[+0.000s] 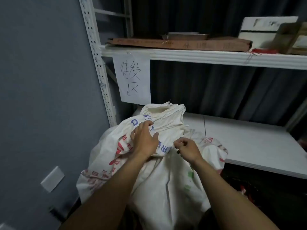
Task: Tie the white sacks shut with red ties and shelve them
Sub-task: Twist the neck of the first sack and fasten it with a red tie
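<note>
We're mid-gather, no tie on yet. White sack [159, 171] sits at 6 o'clock, leaning on the lower shelf [249, 146] edge, long axis running 6 to 12, mouth toward 12. Left hand [144, 140] presses flat and loose on the bunched neck; right hand [187, 148] is pinched shut, can't tell on what. Next, probably: fetch red ties [264, 51] at 2 o'clock on the upper shelf [199, 57].

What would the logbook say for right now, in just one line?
left hand: flat on white sack | right hand: fingers pinched at sack neck | tie on sack: none seen | red ties: upper shelf
</note>
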